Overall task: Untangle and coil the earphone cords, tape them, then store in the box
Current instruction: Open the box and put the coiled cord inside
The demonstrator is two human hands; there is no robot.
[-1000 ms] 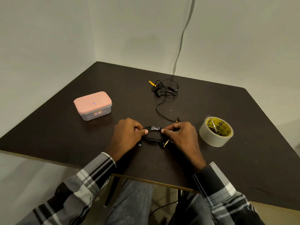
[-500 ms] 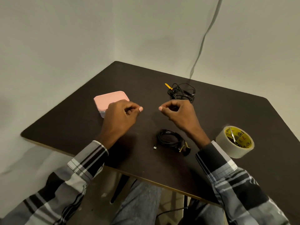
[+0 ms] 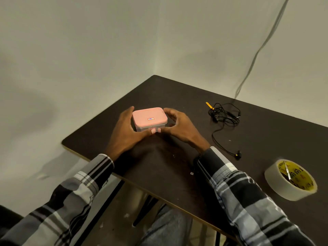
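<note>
Nearest the camera, two sleeves of a grey, black and white plaid shirt (image 3: 248, 196) reach forward over the near edge of a dark tabletop (image 3: 170, 167). Beneath that edge show grey trousers and a dark table leg.

On the right, near the front edge, a roll of pale tape (image 3: 291, 180) lies flat, its inner core printed yellow and black.

Further in, both hands close on a small box with a pink lid (image 3: 150, 118) and a clear base, which rests on the tabletop near its left corner with the lid on. The left hand (image 3: 127, 132) wraps the box's left side, fingers spread along the far edge and thumb pressed to the near side. The right hand (image 3: 179, 126) cups the right side, its fingers curled over the far right corner and its thumb at the near lower edge, close to the left thumb.

To the right of the box and well apart from it lies a tangle of black earphone cord (image 3: 224, 114) with a yellow tag at its far left end; one strand trails toward the camera and ends in an earbud just beyond the tape.

Behind the tabletop stand pale walls meeting in a corner, with a grey cable (image 3: 262, 45) running down the right-hand wall.
</note>
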